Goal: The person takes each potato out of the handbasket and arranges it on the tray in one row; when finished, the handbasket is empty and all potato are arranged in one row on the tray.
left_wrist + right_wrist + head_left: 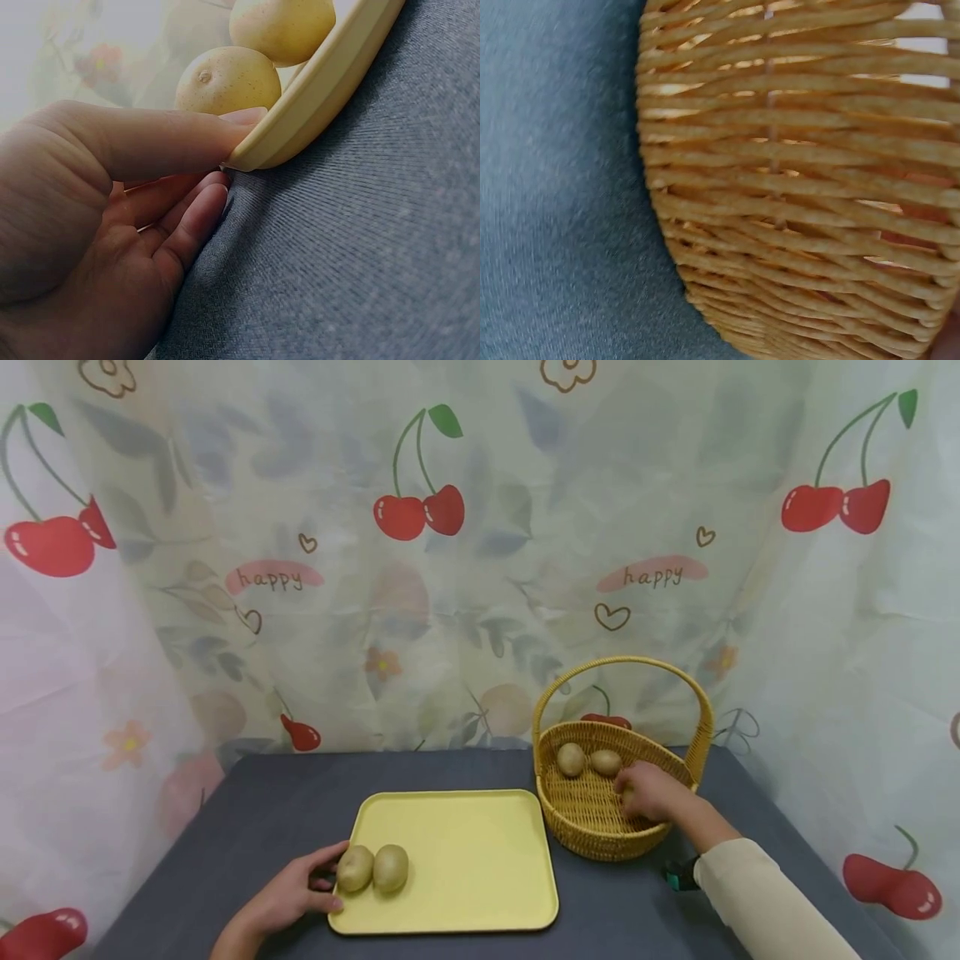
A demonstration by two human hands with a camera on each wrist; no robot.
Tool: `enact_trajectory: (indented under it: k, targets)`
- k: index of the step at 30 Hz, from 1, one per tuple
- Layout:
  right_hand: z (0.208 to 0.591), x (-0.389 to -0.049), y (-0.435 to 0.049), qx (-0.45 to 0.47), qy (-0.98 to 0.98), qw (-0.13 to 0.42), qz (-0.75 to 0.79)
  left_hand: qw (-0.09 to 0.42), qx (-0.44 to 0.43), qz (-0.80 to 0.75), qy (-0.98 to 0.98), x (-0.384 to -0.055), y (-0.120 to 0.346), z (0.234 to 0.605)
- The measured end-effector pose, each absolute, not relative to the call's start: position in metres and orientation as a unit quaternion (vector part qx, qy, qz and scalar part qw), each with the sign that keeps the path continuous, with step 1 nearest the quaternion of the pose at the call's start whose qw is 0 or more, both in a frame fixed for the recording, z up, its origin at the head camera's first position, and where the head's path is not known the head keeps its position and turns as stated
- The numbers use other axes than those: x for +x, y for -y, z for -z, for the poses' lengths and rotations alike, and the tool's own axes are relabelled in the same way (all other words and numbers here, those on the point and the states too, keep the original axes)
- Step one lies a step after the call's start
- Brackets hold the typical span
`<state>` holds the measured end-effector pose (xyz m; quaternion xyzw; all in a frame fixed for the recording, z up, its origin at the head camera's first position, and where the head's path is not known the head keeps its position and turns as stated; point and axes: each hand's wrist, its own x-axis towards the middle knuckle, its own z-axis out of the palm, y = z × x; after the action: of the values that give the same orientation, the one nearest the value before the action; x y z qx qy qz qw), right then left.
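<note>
At its left edge, my left hand (288,893) holds a pale yellow tray (472,864). In the left wrist view the thumb (180,139) lies at the rim, with other fingers lower down beside it. Two potatoes, one (355,868) close to that hand and another (391,868) right beside it, sit on the tray's left side. My right hand (654,792) reaches into a wicker basket (588,843) and grips a potato (628,795), mostly hidden by the fingers. Two more potatoes, one (571,760) at the left and one (606,762) nearer the hand, lie in the basket.
A tall arched handle (622,660) rises over the basket, which stands right beside the tray's right edge. Both rest on a dark grey cloth-covered table (300,793). A cherry-print curtain (465,610) hangs behind and along both sides. Basket weave fills most of the right wrist view.
</note>
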<state>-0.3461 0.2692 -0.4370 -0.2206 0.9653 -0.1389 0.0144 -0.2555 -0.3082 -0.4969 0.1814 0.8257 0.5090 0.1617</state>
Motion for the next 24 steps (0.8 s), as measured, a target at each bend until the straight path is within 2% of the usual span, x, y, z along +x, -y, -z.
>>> enact_trajectory:
  k: [11, 21, 24]
  targets:
    - [0.428, -0.329, -0.259, -0.218, -0.938, -0.067, 0.263, 0.163, 0.176, -0.502, -0.831, -0.257, 0.308, 0.495]
    - [0.425, -0.303, -0.222, -0.251, -0.896, -0.151, 0.333, 0.175, 0.169, -0.508, -0.826, -0.256, 0.308, 0.497]
    - [0.422, -0.296, -0.210, -0.258, -0.886, -0.162, 0.349, 0.173, 0.168, -0.509, -0.826, -0.256, 0.309, 0.497]
